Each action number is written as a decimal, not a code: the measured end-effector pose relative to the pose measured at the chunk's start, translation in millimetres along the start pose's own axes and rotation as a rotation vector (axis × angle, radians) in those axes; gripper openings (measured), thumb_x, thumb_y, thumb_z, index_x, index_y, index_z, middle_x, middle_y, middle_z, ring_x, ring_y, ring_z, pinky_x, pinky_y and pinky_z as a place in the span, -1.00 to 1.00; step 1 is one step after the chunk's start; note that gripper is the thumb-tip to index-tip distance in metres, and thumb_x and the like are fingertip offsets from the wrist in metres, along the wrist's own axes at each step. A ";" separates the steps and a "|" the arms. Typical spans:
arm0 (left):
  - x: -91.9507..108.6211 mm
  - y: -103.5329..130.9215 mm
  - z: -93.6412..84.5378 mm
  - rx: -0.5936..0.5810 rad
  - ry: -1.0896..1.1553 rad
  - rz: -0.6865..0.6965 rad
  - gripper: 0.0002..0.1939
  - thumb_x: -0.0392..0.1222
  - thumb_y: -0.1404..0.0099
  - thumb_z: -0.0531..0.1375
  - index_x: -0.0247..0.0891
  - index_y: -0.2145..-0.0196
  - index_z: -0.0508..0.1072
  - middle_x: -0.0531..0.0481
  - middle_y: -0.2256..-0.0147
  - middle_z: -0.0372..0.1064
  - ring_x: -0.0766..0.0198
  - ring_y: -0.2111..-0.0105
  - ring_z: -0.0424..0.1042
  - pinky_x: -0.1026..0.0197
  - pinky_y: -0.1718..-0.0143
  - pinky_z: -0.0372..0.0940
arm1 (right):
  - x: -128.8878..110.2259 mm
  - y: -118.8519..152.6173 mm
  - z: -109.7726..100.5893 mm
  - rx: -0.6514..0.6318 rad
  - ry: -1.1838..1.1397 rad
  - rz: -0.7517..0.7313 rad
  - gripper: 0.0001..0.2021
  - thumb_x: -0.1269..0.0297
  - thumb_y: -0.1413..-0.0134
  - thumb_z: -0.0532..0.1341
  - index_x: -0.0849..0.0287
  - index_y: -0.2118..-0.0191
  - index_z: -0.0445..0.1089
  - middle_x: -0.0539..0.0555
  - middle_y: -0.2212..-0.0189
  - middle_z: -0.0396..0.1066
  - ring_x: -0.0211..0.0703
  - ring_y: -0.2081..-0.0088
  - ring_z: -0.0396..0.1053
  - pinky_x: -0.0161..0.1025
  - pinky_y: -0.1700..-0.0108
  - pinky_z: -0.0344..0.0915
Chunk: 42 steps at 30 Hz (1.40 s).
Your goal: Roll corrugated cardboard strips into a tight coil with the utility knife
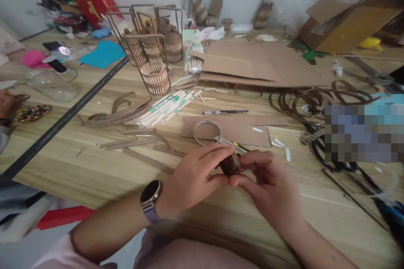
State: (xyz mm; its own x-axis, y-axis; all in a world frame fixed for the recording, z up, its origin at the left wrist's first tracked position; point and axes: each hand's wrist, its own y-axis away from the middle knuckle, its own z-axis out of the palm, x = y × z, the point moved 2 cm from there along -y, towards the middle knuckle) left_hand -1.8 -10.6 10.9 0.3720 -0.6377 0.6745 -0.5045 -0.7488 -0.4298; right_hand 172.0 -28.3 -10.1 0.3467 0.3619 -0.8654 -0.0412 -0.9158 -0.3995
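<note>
while the fingertips of the left hand point(192, 172) and right hand point(273, 187) meet around it, a small brown piece point(229, 164) is pinched between them, just above the near part of the table point(318, 201). the fingers cover much of it, so its full shape is hard to make out. at eleven o'clock from it stand four slatted baskets in tall handle frames; the front basket point(154, 79) is open-topped, its pale slats held by brown bands, while the rear baskets point(173, 44) wear knobbed brown lids that hide whatever is inside. just short of twelve, a clear bag point(193, 56) holds pale sticks, partly covered by flat cardboard point(243, 63); nearer, at between ten and eleven, more sticks point(170, 107) lie in green-printed wrappers. a clear jar point(52, 86) lies at ten o'clock, its outline faint against the wood. at one o'clock a carton point(344, 25) has a flap raised, its inside out of sight and its far end cut off by the frame edge. the left hand overlaps the edge of a ring point(194, 131) at eleven, and a knife point(237, 148) at twelve is partly hidden by the fingers. between nine and ten, a co-worker's hand point(5, 103) is cut off by the frame; between two and three, a pixelated patch point(362, 134) masks what lies there.
</note>
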 end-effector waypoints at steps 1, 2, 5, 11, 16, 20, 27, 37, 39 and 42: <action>0.1 -0.4 -0.6 -0.005 0.012 -0.007 -0.59 -0.16 -0.38 0.20 -0.20 -0.16 0.33 -0.14 -0.07 0.45 0.13 -0.05 0.46 0.11 -0.09 0.39 | 0.9 0.7 -0.2 -0.015 0.009 -0.020 -0.65 -0.10 0.06 0.38 0.05 0.35 0.37 -0.03 0.49 0.43 -0.19 0.44 0.45 -0.26 0.41 0.41; 0.4 -0.5 -0.9 -0.007 0.019 -0.005 -0.60 -0.14 -0.38 0.20 -0.22 -0.14 0.34 -0.14 -0.06 0.45 0.13 -0.05 0.46 0.12 -0.10 0.38 | 1.6 1.2 -0.4 -0.031 0.018 -0.035 -0.65 -0.11 0.04 0.36 0.05 0.36 0.37 -0.02 0.48 0.43 -0.18 0.43 0.44 -0.25 0.39 0.41; 1.6 -0.4 -0.9 -0.025 0.039 0.023 -0.59 -0.14 -0.36 0.22 -0.26 -0.12 0.35 -0.16 -0.06 0.45 0.13 -0.07 0.44 0.15 -0.12 0.36 | 0.9 0.1 -1.7 -0.049 0.041 -0.037 -0.63 -0.14 0.04 0.35 0.06 0.38 0.36 -0.02 0.49 0.43 -0.17 0.44 0.44 -0.24 0.39 0.40; -9.4 -4.6 -12.3 0.062 0.131 -0.093 -0.60 -0.20 -0.34 0.24 -0.19 -0.12 0.36 -0.10 0.02 0.49 0.17 0.08 0.51 0.14 0.01 0.42 | -2.4 -20.9 -11.3 -0.165 0.119 0.046 -0.60 -0.16 -0.14 0.19 0.09 0.44 0.41 0.00 0.54 0.45 -0.18 0.49 0.42 -0.26 0.45 0.34; -26.8 -10.4 -24.9 0.131 0.332 -0.355 -0.54 -0.14 -0.28 0.29 -0.18 -0.12 0.38 -0.09 0.00 0.48 0.18 0.10 0.51 0.15 0.04 0.44 | 10.6 -42.1 -6.8 -0.333 0.427 -0.134 -0.83 0.30 -0.25 0.15 0.12 0.22 0.50 0.11 0.27 0.53 -0.06 0.25 0.47 -0.15 0.22 0.37; -29.8 -11.6 -25.8 0.166 0.410 -0.379 -0.55 -0.15 -0.26 0.29 -0.22 -0.09 0.38 -0.11 0.03 0.48 0.20 0.12 0.51 0.13 0.02 0.44 | 23.4 -49.9 13.4 -0.422 0.681 -0.360 -0.77 0.42 -0.20 0.14 0.15 0.12 0.51 0.23 0.14 0.49 0.08 0.10 0.38 0.03 0.08 0.33; -30.3 -13.8 -32.7 0.014 0.209 -0.289 -0.61 -0.17 -0.25 0.28 -0.22 -0.03 0.41 -0.13 -0.03 0.40 0.16 0.08 0.47 0.12 0.06 0.43 | 29.2 -60.7 27.7 -0.503 0.889 -0.383 -0.81 0.50 -0.14 0.19 0.11 0.26 0.52 0.21 0.05 0.47 0.17 -0.02 0.28 0.04 0.09 0.28; -23.6 -14.2 -29.5 -0.600 0.100 -0.081 -0.55 -0.06 -0.08 0.41 -0.25 0.09 0.51 -0.13 -0.02 0.42 0.14 0.15 0.49 0.22 0.12 0.36 | 16.5 -51.8 -25.9 -0.369 0.454 -0.295 -0.79 0.36 -0.26 0.11 0.04 0.20 0.51 0.16 0.08 0.46 0.03 -0.01 0.39 0.03 -0.01 0.33; -22.4 -13.1 -24.2 -0.613 0.115 -0.040 -0.53 -0.06 -0.08 0.42 -0.28 0.08 0.50 -0.15 0.02 0.43 0.14 0.15 0.49 0.21 0.10 0.36 | 18.0 -46.2 -25.9 -0.320 0.404 -0.258 -0.80 0.36 -0.24 0.13 0.02 0.17 0.51 0.14 0.07 0.47 0.00 0.00 0.41 -0.01 0.00 0.36; -20.9 -11.8 -17.5 -0.581 0.079 -0.012 -0.54 -0.06 -0.11 0.40 -0.31 0.07 0.50 -0.17 0.05 0.43 0.08 0.12 0.48 0.17 0.06 0.35 | 17.3 -39.6 -23.2 -0.189 0.375 -0.222 -0.83 0.33 -0.22 0.19 0.03 0.12 0.49 0.11 0.12 0.52 -0.03 0.05 0.45 -0.03 0.02 0.39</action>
State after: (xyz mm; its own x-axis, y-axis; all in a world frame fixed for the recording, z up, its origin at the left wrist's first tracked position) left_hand -17.3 14.7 12.4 0.3320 -0.5979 0.7296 -0.8536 -0.5197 -0.0374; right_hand 201.4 10.1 -2.3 0.6438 0.4964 -0.5823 0.2311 -0.8516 -0.4705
